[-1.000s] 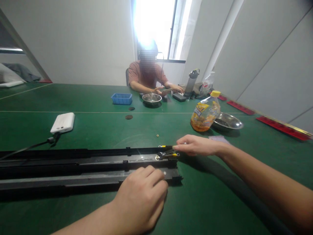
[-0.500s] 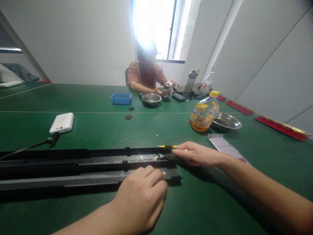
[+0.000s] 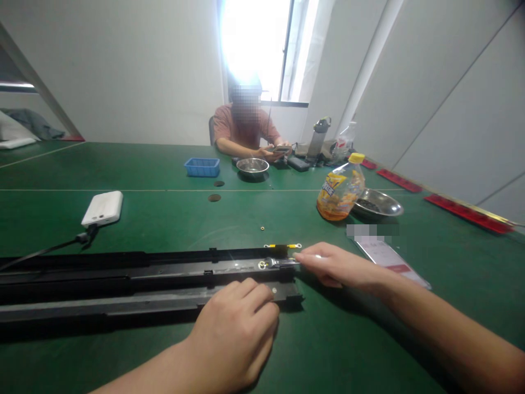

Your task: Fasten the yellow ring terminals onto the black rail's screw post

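A long black rail assembly (image 3: 123, 279) lies across the green table (image 3: 164, 219) in front of me. My left hand (image 3: 238, 328) rests curled on its near right end, fingers pressed on the rail. My right hand (image 3: 334, 267) pinches a small silver wrench (image 3: 279, 263) whose ring end sits on a fastener at the rail's right end. A short yellow-tipped wire link (image 3: 283, 246) lies on the rail's far edge just beyond the wrench.
A white power bank (image 3: 102, 208) with a cable lies at left. A small washer (image 3: 262, 227), a yellow-capped bottle (image 3: 340, 189), a steel bowl (image 3: 377, 203) and a paper card (image 3: 389, 256) sit to the right. Across the table a seated person (image 3: 246, 131) handles something beside a blue tray (image 3: 202, 167) and another bowl (image 3: 252, 165).
My right hand has slid toward me and slightly right, swinging the wrench handle with it; the yellow-tipped link now lies uncovered. My left hand has stayed put.
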The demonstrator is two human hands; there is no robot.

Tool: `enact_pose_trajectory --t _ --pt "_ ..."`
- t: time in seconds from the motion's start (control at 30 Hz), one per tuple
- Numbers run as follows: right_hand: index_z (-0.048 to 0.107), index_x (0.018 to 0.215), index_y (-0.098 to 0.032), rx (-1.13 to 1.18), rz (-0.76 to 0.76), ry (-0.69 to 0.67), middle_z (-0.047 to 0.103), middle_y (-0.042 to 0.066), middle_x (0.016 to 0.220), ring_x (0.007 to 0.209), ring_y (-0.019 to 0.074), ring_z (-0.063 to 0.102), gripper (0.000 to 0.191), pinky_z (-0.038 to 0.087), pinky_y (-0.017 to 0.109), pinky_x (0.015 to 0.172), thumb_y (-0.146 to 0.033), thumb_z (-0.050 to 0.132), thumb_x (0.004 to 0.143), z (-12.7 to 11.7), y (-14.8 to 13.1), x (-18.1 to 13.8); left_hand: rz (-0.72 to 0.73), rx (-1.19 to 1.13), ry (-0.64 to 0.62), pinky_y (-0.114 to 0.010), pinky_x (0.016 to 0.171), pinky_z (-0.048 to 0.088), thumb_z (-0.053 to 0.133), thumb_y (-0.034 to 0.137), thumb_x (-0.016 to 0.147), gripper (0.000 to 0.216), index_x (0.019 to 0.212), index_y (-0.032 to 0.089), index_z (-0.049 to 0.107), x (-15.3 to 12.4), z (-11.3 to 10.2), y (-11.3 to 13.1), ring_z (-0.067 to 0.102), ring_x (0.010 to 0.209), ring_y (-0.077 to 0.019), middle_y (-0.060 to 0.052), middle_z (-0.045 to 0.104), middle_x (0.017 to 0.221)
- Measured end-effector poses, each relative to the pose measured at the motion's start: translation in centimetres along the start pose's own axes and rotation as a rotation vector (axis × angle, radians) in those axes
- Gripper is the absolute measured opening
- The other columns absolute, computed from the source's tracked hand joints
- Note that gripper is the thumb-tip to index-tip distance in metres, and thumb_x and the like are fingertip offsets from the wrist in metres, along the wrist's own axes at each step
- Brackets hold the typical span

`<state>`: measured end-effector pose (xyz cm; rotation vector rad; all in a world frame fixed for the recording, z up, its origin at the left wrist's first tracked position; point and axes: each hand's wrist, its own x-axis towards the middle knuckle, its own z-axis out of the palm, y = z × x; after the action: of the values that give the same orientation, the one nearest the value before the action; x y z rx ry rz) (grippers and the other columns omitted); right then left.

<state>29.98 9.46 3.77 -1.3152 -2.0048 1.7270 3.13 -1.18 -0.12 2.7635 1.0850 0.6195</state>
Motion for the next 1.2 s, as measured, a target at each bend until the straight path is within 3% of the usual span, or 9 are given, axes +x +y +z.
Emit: enact_pose_trajectory --t 0.23,0.57,1.03,1.2 --pt "0.06 0.084 -0.019 -0.214 -0.01 -0.021 0.038 -0.007 0.061 0.053 0.0098 0.034 0.064 0.027 0.023 0.048 -0.082 0.057 0.093 -3.5 -0.7 0.6 -0.005 0.0 0.002 -0.044 0.076 0.052 0.058 0.022 0.099 0.009 0.105 0.022 0.065 -0.1 0.1 -0.1 0.058 0.093 -0.0258 -0.006 0.065 0.107" --pt "0.045 0.075 -0.022 -0.239 -0.019 -0.134 0.036 -0.009 0.059 0.05 0.0081 0.029 0.063 0.021 0.023 0.045 -0.081 0.054 0.096 -2.9 -1.4 2.4 -0.012 0.014 -0.01 -0.043 0.077 0.051 0.059 0.02 0.096 0.009 0.104 0.022 0.064 0.0 0.0 0.0 0.058 0.093 -0.0258 -0.006 0.065 0.106" --pt "0.053 0.078 -0.02 -0.24 -0.024 -0.119 0.037 -0.008 0.062 0.052 0.0088 0.032 0.064 0.024 0.023 0.046 -0.082 0.055 0.094 -3.3 -1.3 2.4 -0.011 0.004 -0.018 -0.045 0.078 0.054 0.059 0.022 0.098 0.011 0.106 0.022 0.066 0.0 0.0 -0.1 0.058 0.095 -0.0265 -0.006 0.066 0.108" --pt "0.046 0.076 -0.022 -0.203 -0.008 -0.151 0.033 -0.009 0.061 0.05 0.0078 0.028 0.063 0.021 0.023 0.045 -0.082 0.055 0.095 -2.9 -1.3 2.5 -0.007 0.003 -0.006 -0.044 0.077 0.053 0.058 0.021 0.098 0.011 0.106 0.022 0.066 0.0 0.0 0.0 0.058 0.093 -0.026 -0.006 0.066 0.107"
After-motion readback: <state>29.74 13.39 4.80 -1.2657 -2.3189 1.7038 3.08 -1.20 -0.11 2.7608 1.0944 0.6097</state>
